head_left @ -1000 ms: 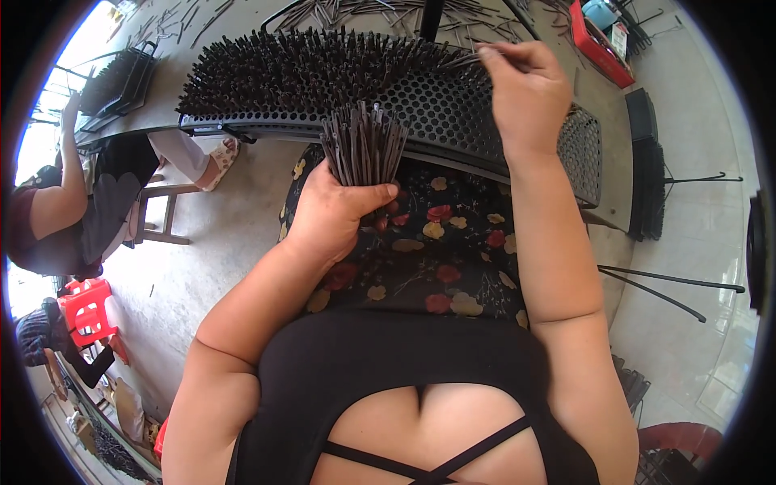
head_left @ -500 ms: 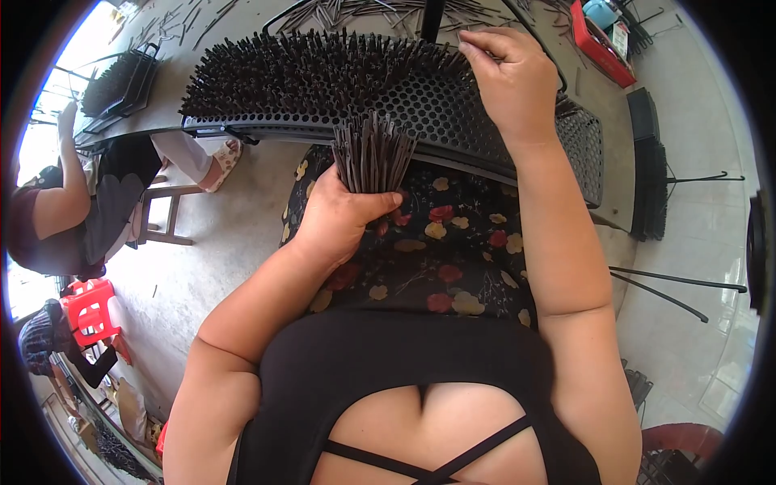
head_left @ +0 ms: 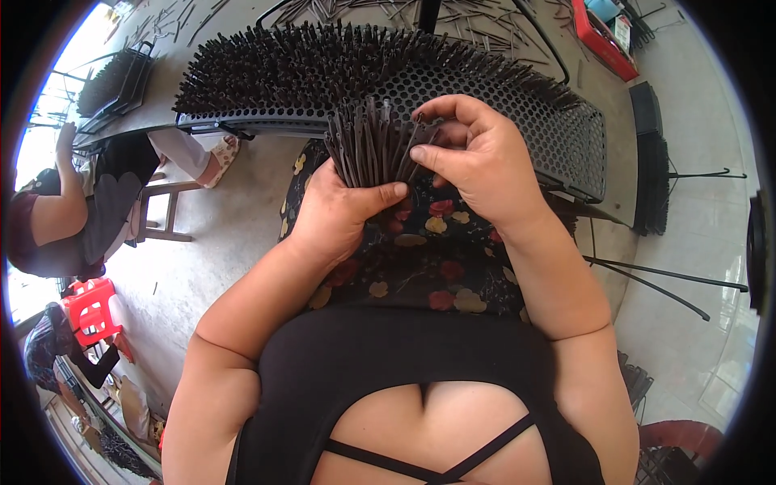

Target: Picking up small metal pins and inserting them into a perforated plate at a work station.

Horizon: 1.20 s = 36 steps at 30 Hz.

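My left hand (head_left: 335,208) is wrapped round the lower part of a bundle of thin dark brown sticks (head_left: 370,145), held upright above my lap with the thumb across the front. At the bundle's right side, my right hand (head_left: 481,158) has its thumb and curled fingers closing on a stick at the edge; its fingertips are partly hidden by the sticks. Just beyond the hands lies a long black perforated rack (head_left: 485,109). Its left part and far edge are densely filled with upright dark sticks (head_left: 275,73), while rows of bare holes show toward the near right.
Loose sticks (head_left: 501,40) lie scattered on the grey table (head_left: 602,73) behind the rack. A red box (head_left: 606,40) stands at the far right. Black brush-like heads with long rods (head_left: 651,178) are on the right. To the left another person (head_left: 65,202) sits near a similar filled rack (head_left: 117,85).
My right hand has come back from the rack's far right edge, down and left to the bundle. My left hand has stayed nearly in place, holding the sticks.
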Each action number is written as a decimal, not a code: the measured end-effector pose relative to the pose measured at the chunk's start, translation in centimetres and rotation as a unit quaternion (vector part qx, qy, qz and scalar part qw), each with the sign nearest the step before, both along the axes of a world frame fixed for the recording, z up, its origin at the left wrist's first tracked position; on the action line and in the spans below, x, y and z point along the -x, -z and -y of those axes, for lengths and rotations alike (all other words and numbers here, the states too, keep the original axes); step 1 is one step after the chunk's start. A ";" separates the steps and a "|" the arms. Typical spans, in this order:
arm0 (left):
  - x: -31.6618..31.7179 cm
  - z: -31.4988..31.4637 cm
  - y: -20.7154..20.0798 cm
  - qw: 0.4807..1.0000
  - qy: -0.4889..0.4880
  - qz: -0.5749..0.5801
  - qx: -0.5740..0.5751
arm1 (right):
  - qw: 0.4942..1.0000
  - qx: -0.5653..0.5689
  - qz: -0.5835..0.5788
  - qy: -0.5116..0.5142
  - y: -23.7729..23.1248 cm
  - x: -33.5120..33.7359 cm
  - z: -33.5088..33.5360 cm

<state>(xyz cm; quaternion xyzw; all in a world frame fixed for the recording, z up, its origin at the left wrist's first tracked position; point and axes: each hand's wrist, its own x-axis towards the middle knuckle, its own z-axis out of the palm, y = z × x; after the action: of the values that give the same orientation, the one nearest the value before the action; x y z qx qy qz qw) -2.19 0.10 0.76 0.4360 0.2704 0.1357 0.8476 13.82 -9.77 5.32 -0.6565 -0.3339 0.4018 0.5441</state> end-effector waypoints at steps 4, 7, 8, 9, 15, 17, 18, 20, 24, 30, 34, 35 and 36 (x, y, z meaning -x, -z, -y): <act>-0.1 -0.1 0.3 0.999 -0.024 0.005 -0.026 | 0.999 -0.012 0.033 0.018 0.9 0.5 0.0; -0.1 0.1 0.3 0.999 -0.038 0.008 -0.038 | 0.999 -0.035 0.020 0.029 1.4 0.6 -0.1; -0.1 0.1 0.4 0.997 -0.047 0.006 -0.054 | 0.999 -0.041 0.008 0.019 1.1 0.8 -0.1; 0.0 0.1 0.4 0.997 -0.048 0.005 -0.055 | 0.999 -0.047 -0.004 0.010 1.0 0.9 -0.2; 0.0 0.2 0.7 0.990 -0.054 -0.038 -0.127 | 0.995 -0.040 0.065 0.061 1.2 1.6 -0.2; 0.1 0.2 0.9 0.993 -0.072 -0.006 -0.096 | 0.996 -0.043 0.051 0.067 1.9 1.6 -0.3; 0.1 0.1 0.7 0.993 -0.072 -0.006 -0.096 | 0.996 -0.046 0.036 0.073 2.1 1.6 -0.3; 0.3 0.1 0.5 0.990 -0.084 -0.020 -0.109 | 0.996 -0.038 0.032 0.074 2.1 1.4 -0.3; 0.3 0.3 0.3 0.992 -0.083 -0.001 -0.096 | 0.990 -0.072 -0.080 0.094 1.7 1.5 -0.3; 0.5 0.4 0.4 0.996 -0.079 -0.014 -0.046 | 0.997 0.027 0.031 0.062 1.9 1.3 -0.1; 0.1 0.6 -0.9 0.995 -0.095 -0.010 -0.018 | 0.998 0.028 -0.010 0.059 1.7 1.3 -0.2; 0.0 0.6 -1.3 0.995 -0.094 0.010 0.014 | 0.996 -0.018 -0.064 0.062 1.7 1.1 -0.1; 0.1 0.7 -1.5 0.996 -0.093 0.010 0.014 | 0.989 -0.063 -0.118 0.064 1.8 1.0 0.0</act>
<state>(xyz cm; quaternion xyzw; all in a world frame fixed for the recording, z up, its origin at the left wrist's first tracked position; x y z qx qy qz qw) -2.25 -0.59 2.25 0.3958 0.3031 0.2143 0.8400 12.86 -9.78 3.53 -0.5886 -0.2496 0.4189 0.6448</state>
